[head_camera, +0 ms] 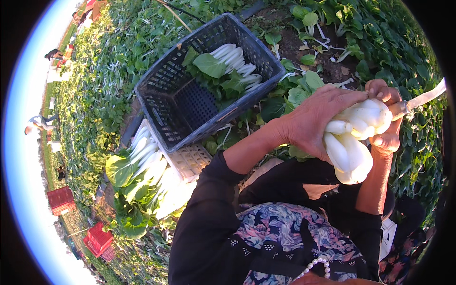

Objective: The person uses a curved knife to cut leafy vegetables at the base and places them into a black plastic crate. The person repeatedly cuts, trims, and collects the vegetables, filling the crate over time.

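My left hand (313, 114) is wrapped around a bunch of bok choy (351, 153), its thick white stem bases turned towards me. The leaves (302, 89) stick out beyond the hand, partly hidden by it. My right hand (386, 110) grips a knife (425, 95) by its handle and lies against the far side of the same bunch. The blade points away to the right, off the stems. In front of me a black plastic crate (210, 132) stands tilted, with bok choy (231, 62) stacked at its right end, white stems together.
A pale crate (188, 158) stands under the black one's near corner. Beside it lies a pile of cut bok choy (146, 160). Growing plants (409, 42) cover the ground at right. Red crates (99, 238) and people (41, 123) are farther off at left.
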### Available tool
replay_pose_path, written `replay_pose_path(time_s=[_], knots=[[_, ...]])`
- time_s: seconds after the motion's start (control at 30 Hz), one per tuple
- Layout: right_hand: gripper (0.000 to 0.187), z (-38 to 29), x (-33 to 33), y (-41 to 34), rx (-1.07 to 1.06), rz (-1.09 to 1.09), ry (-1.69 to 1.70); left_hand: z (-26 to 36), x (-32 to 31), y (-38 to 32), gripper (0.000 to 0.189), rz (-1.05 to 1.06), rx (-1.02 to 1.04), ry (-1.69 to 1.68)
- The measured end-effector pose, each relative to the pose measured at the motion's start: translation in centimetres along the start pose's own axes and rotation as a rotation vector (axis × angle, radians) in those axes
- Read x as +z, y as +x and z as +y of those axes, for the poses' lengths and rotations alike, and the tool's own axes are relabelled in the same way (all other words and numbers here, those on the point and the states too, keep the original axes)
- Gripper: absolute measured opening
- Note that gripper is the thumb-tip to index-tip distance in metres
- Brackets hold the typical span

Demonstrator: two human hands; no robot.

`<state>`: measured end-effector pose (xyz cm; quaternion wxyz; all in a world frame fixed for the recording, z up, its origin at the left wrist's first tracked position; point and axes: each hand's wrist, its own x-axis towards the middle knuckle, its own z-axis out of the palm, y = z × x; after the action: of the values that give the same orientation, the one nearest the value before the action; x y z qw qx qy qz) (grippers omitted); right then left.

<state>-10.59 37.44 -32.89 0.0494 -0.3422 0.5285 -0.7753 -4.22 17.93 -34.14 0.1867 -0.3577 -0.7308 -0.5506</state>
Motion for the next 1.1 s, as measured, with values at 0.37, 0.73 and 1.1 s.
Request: replay_pose_path(time_s=[0.37, 0.73, 1.1], knots=[[0.044, 4.3, 1.0, 2.9, 0.208, 0.293, 0.189, 0.1, -5.4, -5.3, 0.098, 0.288, -0.355, -0.116], [0.023, -0.3, -14.3, -0.3, 0.511, 0.636, -0.386, -9.3, -21.1, -7.8, 0.083, 0.020, -0.692, 1.122], [0.024, 0.8, -16.8, -6.6, 0.784, 0.790, -0.531, -28.7, -14.0, -18.2, 0.096, -0.274, -1.145, 1.158]])
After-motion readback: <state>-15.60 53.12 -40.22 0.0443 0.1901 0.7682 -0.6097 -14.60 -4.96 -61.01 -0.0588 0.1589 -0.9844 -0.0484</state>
